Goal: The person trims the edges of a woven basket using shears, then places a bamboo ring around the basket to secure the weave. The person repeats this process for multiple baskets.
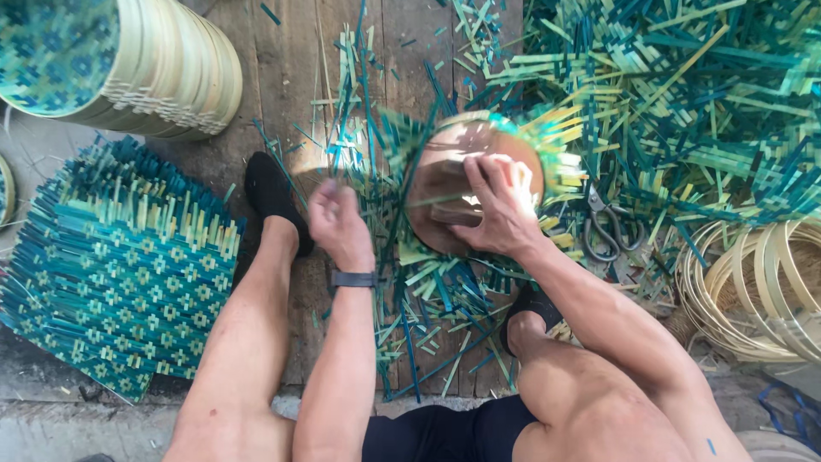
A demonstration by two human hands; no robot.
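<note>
The right hand (500, 210) presses down on the round brown wooden block (453, 184); the left hand (338, 224) pinches thin green bamboo strips (376, 154) beside it.

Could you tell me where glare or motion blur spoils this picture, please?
Head view: sunlight glares on the wooden mould beside the right hand and on the strips above the left hand; the left hand looks motion-blurred; the mat stack stays sharp.
</note>
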